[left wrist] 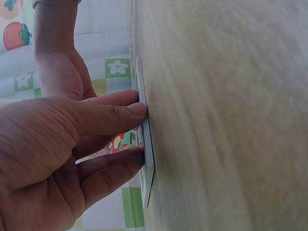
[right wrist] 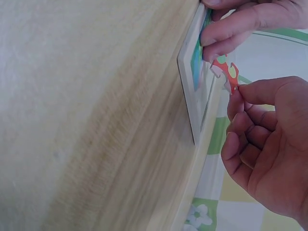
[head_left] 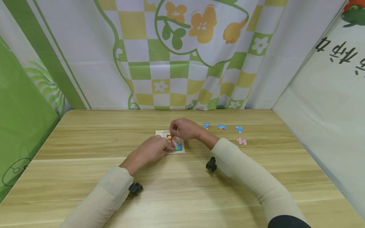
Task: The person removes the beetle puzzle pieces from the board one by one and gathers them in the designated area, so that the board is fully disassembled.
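A small puzzle board with a pale frame lies on the wooden table, its lower part showing a blue and green picture. My right hand pinches a red puzzle piece with yellow-green spots between thumb and index finger. In the right wrist view the piece is tilted, close over the board. Over the board's near left part, my left hand rests its fingertips on it. The left wrist view has the left thumb at the board's near edge, its fingers extended. Part of the picture is hidden under the hands.
To the right of the board lie several loose pieces: blue ones in a row and a pink one nearer. A patterned curtain hangs behind the table's far edge; a white wall covering stands on the right.
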`<state>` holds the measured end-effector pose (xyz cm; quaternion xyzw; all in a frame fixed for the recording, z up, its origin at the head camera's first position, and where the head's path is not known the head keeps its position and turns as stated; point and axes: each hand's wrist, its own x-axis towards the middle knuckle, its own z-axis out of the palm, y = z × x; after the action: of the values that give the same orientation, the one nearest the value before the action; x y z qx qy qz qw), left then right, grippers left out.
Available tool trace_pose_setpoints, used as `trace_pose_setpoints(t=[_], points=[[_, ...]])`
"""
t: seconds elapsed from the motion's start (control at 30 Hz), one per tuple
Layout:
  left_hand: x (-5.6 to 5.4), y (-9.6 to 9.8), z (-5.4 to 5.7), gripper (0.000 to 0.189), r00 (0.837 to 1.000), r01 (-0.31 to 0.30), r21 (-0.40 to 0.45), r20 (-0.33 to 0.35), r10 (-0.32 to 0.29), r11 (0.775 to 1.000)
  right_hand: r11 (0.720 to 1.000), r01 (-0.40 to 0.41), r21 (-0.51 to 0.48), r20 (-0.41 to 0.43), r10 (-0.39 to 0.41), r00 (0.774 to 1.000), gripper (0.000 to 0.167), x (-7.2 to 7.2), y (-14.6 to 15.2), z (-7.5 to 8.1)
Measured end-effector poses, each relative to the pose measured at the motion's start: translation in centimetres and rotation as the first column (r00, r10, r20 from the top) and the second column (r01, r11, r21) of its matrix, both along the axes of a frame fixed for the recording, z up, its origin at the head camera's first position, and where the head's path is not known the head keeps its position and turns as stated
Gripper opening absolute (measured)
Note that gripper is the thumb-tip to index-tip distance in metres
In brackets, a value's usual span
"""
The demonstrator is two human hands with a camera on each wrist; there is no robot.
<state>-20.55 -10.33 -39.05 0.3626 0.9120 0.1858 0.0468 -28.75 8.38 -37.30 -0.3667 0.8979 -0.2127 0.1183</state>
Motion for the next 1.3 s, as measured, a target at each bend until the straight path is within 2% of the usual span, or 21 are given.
trace_pose_setpoints(t=[0.2,0.37,0.5,0.73,1.13,1.3], points=[[0.1,0.0,0.1,0.022,1.000,-0.015,0.000,0.017,0.015,1.000,1.000,0.015,-0.001,-0.029,-0.015,0.999,0.014,-0.2,0.7,0.4],[0.2,0.2,0.2,0.024,0.998,-0.038,-0.007,0.050,0.038,0.999,0.999,0.037,-0.017,-0.011,-0.038,0.999,0.015,-0.3,1.7,0.7],[0.3,0.3,0.2,0.025,0.994,-0.062,-0.008,0.087,0.062,0.998,0.999,0.035,-0.033,-0.004,-0.036,0.999,0.014,-0.4,2.8,0.9],[0.3,0.4,0.3,0.024,0.992,-0.080,-0.004,0.094,0.080,0.997,0.998,0.029,-0.049,-0.015,-0.030,0.999,0.014,-0.4,5.4,1.2],[0.3,0.5,0.2,0.025,0.990,-0.096,0.000,0.108,0.095,0.995,0.995,0.100,-0.030,-0.006,-0.100,0.995,0.015,0.1,10.1,1.2],[0.4,0.4,0.1,0.027,0.991,-0.080,0.013,0.112,0.078,0.997,0.989,0.148,-0.005,0.024,-0.147,0.989,0.015,0.1,12.2,1.5]])
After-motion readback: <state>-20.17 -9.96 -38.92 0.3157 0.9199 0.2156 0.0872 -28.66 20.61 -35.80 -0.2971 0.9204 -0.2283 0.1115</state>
